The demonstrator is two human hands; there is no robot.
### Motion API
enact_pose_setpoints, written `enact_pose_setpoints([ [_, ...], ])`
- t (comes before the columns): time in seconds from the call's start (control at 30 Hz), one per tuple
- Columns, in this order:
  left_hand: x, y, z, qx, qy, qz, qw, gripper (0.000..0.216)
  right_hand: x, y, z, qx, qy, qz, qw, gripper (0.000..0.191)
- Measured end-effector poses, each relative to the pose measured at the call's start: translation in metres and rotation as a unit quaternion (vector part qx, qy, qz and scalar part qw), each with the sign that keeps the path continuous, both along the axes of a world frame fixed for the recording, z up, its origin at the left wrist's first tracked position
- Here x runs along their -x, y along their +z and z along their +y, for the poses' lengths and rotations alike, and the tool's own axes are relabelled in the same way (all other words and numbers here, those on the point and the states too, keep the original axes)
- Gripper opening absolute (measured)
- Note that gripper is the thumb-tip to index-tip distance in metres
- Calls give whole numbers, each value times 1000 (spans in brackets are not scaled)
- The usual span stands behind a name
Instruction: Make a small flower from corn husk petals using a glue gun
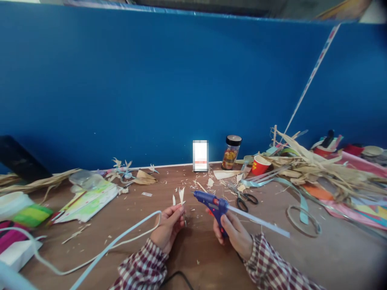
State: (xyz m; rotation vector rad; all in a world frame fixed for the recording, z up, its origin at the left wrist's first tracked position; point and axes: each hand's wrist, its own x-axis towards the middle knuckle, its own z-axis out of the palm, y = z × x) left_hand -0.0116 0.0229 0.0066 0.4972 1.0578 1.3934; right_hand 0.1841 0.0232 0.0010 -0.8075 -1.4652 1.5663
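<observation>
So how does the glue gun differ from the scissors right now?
The glue gun is blue; the scissors have black handles. The glue gun is held off the table in the right hand, while the scissors lie flat on it, untouched. The glue gun carries a pale stick at its back; the scissors carry nothing. Both are hand tools.

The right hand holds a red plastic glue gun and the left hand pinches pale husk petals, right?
Not quite: in the head view the plastic glue gun in the right hand is blue, not red. The left hand does pinch pale husk petals.
</observation>
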Motion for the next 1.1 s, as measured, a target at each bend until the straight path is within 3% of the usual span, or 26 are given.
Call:
enact_pose_setpoints([
  [1.1, -1, 1, -2, -7, -33, 0, 999, 18, 0, -4, -6, -21, 14, -67, 997, 47],
])
